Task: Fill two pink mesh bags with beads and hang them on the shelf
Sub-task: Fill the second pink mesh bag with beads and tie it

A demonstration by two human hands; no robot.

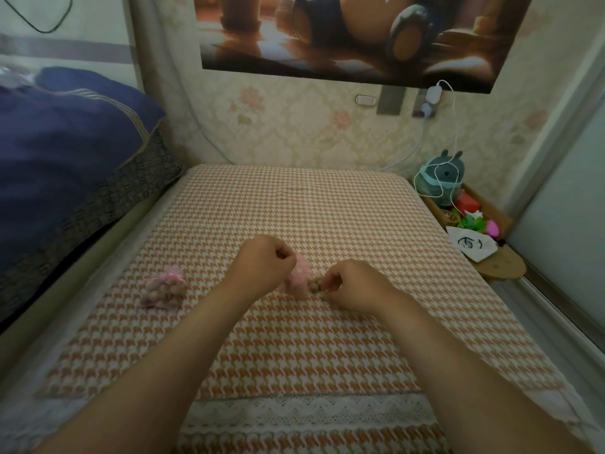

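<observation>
The checked bed (294,204) lies bare beyond both fists and in front of them, with only a filled pink bag (162,290) to the left, while a blue quilt (65,152) crowds the left edge and a cluttered shelf (471,221) the right.

floral wallpaper (294,132) | poster (353,37) | houndstooth bedcover (294,208) | navy quilt (65,142)
</observation>
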